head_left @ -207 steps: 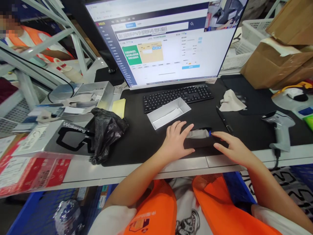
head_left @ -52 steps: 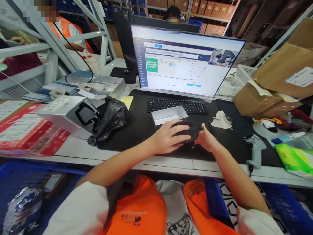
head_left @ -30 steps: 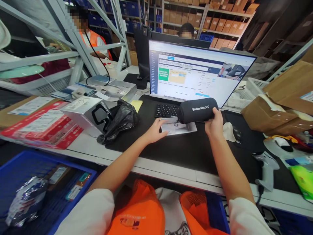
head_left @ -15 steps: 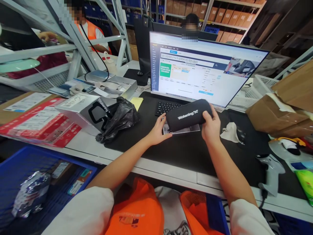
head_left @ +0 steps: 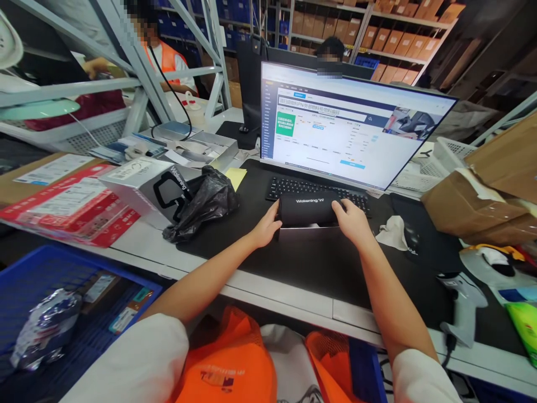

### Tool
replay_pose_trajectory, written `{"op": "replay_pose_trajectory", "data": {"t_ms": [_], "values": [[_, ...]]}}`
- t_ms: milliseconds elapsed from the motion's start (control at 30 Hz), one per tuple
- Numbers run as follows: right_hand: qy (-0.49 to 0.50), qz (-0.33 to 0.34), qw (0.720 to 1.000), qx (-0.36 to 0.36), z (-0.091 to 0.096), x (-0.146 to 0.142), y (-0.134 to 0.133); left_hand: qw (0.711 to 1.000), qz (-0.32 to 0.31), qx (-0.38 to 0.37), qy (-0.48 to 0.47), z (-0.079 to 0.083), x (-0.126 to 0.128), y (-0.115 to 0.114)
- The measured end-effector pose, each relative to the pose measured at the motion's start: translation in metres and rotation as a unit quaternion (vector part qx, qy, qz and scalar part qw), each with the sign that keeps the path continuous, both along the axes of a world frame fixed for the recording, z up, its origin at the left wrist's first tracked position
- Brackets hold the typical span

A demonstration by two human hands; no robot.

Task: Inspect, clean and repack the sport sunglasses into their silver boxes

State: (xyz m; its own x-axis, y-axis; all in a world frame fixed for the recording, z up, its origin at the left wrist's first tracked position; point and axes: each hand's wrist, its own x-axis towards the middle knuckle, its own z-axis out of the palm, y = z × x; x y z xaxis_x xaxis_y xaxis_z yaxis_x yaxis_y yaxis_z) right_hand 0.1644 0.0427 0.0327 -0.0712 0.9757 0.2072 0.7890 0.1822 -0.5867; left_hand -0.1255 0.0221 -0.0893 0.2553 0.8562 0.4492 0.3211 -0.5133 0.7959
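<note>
A black zip-type case [head_left: 308,210] with white "Wakening" lettering lies level between my two hands, in front of the keyboard [head_left: 293,184]. Below it shows the pale front edge of an open box [head_left: 308,230]; the case sits at least partly inside, though how deep I cannot tell. My left hand [head_left: 267,225] is closed at the case's left end, fingertips hidden behind it. At the other end my right hand [head_left: 353,220] grips the case, thumb and finger on its top. Further left stand a silver Wakening carton [head_left: 146,187] and a crumpled black plastic bag [head_left: 207,201].
A monitor [head_left: 327,134] stands behind the keyboard. On the right are a mouse [head_left: 411,238], crumpled tissue [head_left: 392,232], a barcode scanner [head_left: 464,308] and a brown carton [head_left: 457,204]. Red-and-white parcels [head_left: 71,207] lie left, above a blue crate [head_left: 25,274]. Two people are beyond.
The case has come down and turned from tilted to level, settling at the open box. Both hands moved with it; my right hand now grips lower.
</note>
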Motion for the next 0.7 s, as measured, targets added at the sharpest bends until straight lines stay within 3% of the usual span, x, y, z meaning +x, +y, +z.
{"op": "replay_pose_trajectory", "data": {"t_ms": [167,300,533,700], "values": [[-0.015,0.027,1.000,-0.005,-0.002,0.007,0.007,0.999,-0.026,-0.014,-0.013,0.007,0.000,-0.002],[-0.008,0.042,0.999,-0.009,-0.004,0.014,0.012,1.000,0.000,-0.025,-0.015,0.019,0.004,-0.007],[0.037,0.082,0.994,-0.063,-0.007,0.026,0.024,0.998,0.016,-0.056,-0.009,0.033,0.005,-0.015],[0.091,0.123,0.981,-0.118,-0.005,0.037,0.026,0.997,-0.005,-0.078,-0.015,0.033,0.004,-0.016]]}}
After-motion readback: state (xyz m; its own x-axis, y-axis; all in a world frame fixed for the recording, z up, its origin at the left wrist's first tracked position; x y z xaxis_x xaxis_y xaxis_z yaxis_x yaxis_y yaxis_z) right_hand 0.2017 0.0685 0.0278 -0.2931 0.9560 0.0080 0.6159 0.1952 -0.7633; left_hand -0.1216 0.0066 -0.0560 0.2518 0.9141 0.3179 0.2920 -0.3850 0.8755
